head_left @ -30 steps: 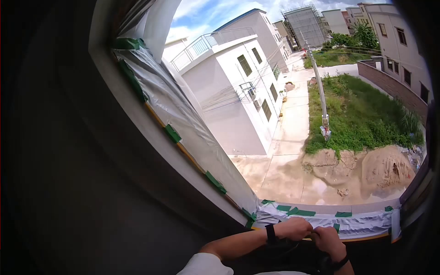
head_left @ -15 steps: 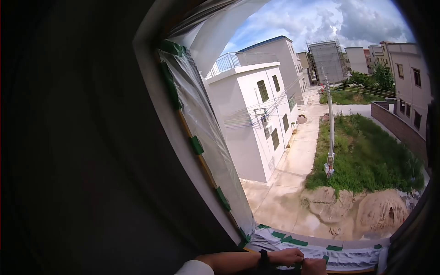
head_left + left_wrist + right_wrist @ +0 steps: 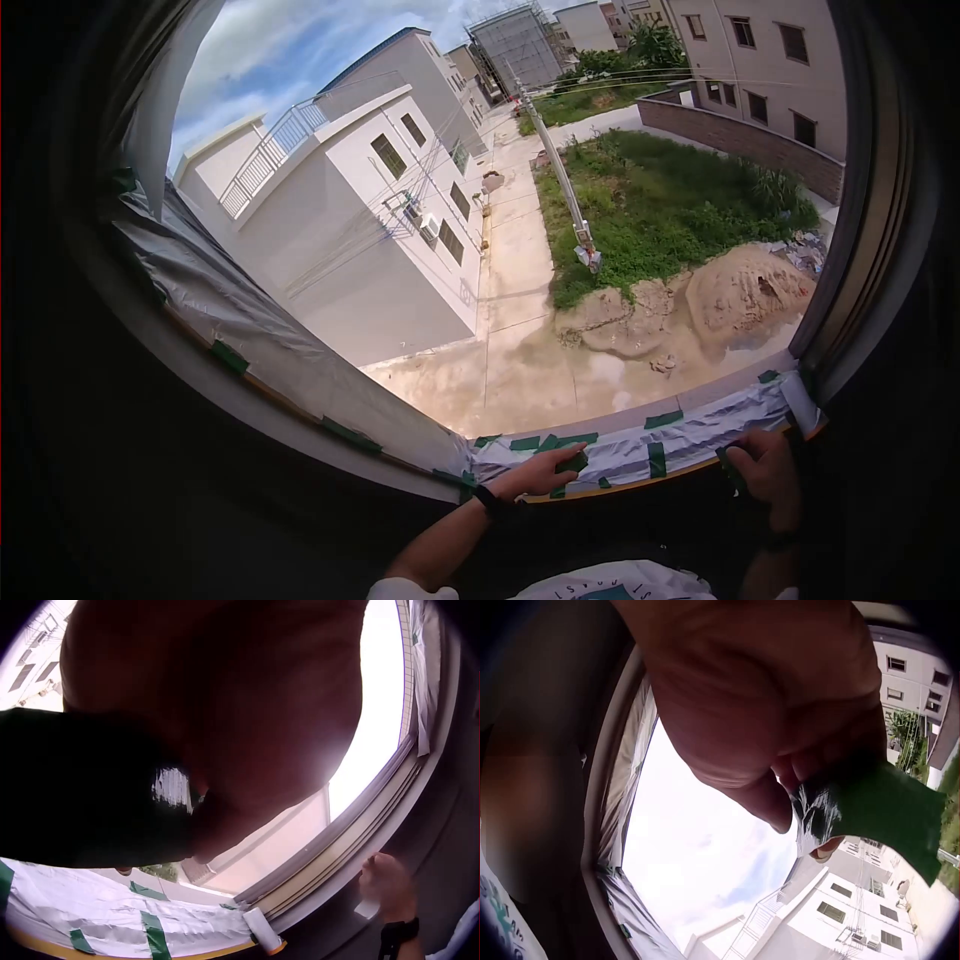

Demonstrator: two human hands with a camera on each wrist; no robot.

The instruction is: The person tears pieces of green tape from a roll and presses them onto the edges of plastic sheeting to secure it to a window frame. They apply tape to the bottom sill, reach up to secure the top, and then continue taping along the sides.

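My left hand (image 3: 540,473) is over the plastic-covered sill, pinching a piece of green tape (image 3: 574,461). In the left wrist view that tape (image 3: 82,791) looks nearly black against the light, with a streaky end by the fingers. To the right, my right hand (image 3: 766,466) pinches another piece of green tape (image 3: 728,466) between thumb and fingers. This strip (image 3: 892,814) hangs free from the fingers in the right wrist view, its torn end whitish and ragged. White plastic sheeting (image 3: 700,413), fixed down with green tape strips (image 3: 656,460), lies along the sill beneath.
Taped plastic sheeting (image 3: 270,330) also covers the left side of the window opening. A dark frame with tracks (image 3: 862,240) borders the right. A rolled end of sheeting (image 3: 800,402) sits at the sill's right corner. Outside, far below, are a paved lane (image 3: 515,290) and buildings.
My hands were together over the sill and have moved apart, the left one leftward and the right one rightward. Each now holds a separate piece of green tape. The head view has tilted and shifted.
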